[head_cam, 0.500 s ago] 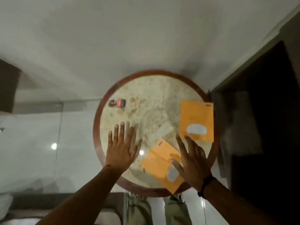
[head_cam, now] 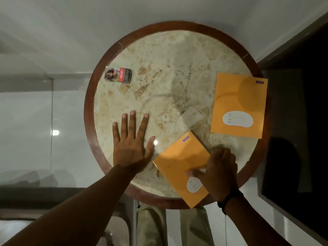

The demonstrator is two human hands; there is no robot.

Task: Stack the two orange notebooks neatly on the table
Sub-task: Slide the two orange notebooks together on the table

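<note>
While the left hand (head_cam: 132, 148) lies flat and spread on the counter (head_cam: 168, 82), palm down and holding nothing, the right hand (head_cam: 221, 173) has curled over the right edge of the near notebook (head_cam: 179, 166). Half a second ago its fingers were fanned out flat on that cover; now they are bent at the edge, with the thumb (head_cam: 195, 174) pressed on top just above the white label. Grip, right: narrow, closing on the notebook edge. Whether the fingers are already under the cover cannot be told, as the hand hides them.

Near notebook: lying askew at the front of the counter, its lower corner overhanging the wooden rim. Its position looks unchanged from the earlier frame, so no lift yet. Far notebook (head_cam: 238, 103): flat at the right side, squared up, slightly over the rim, apart from the near one with bare counter between. A small red packet (head_cam: 118, 75) sits at the far left, well clear.

Judgement: flat contact has turned into a pinch, so pick-up is starting. Stacking not done; both notebooks are single-layer. The left hand has spread a little wider since the earlier frame but keeps its place.
</note>
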